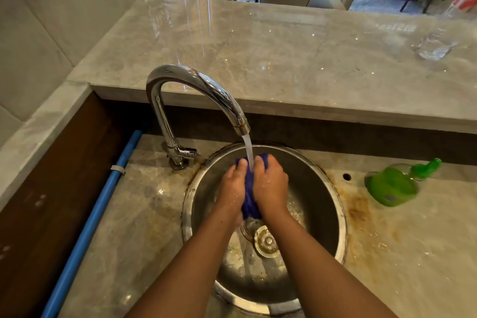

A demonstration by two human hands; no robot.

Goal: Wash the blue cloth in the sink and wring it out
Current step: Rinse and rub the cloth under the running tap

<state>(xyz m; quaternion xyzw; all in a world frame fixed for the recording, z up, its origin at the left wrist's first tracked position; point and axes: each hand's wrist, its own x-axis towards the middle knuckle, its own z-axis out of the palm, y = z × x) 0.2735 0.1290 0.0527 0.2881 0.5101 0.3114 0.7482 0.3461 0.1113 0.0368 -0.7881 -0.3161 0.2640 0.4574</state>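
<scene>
Head view: blue cloth (249, 192) bunched between left hand (233, 188) and right hand (271, 184), both sets of fingers clenched on it, over the sink (333, 196) under the running faucet (198, 90). Looks like the rinse step. Next: likely twist the hands opposite ways to wring, keeping it above the basin.

blue cloth (249, 201) mostly hidden between left hand (233, 186) and right hand (271, 184), glass (433, 47) at far right blurred
</scene>
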